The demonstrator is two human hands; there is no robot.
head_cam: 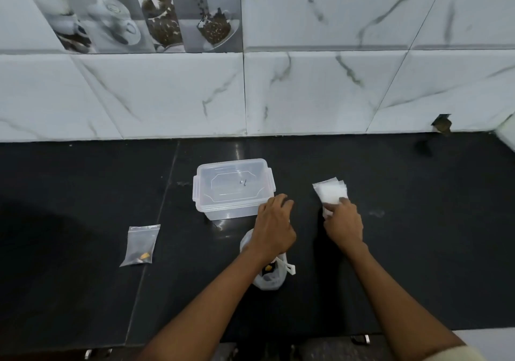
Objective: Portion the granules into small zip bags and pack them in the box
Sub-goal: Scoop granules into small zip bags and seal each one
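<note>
Nearest the person, on the dark counter [83, 193], a thin plastic sack [269, 275] lies partly under the left forearm; something dark with a yellow bit shows through it, probably the granule supply, though the grains themselves are too small to make out. Left of it and well apart lies one zip bag [140, 245], flat, with a little dark and yellow matter in its lower corner; whether its seal is pressed shut cannot be told. The left hand [274, 225] hovers between the sack and the box, knuckles up and fingers curled downward; from above it is unclear whether they hold anything. The right hand [344, 221] reaches to the stack of empty bags [331, 192], its thumb and fingertips pinching the near edge of that stack as if to peel one off. Just beyond the left hand stands the box [232, 187], clear plastic, its clip lid on; no bags show inside it, only two tiny dark specks. Behind everything rises the marble-tiled wall [334, 87]. By this showing the job is early: one bag portioned and lying outside the box, a second about to be taken, the sack far from emptied, the lid to be opened and all packing left to do.
</note>
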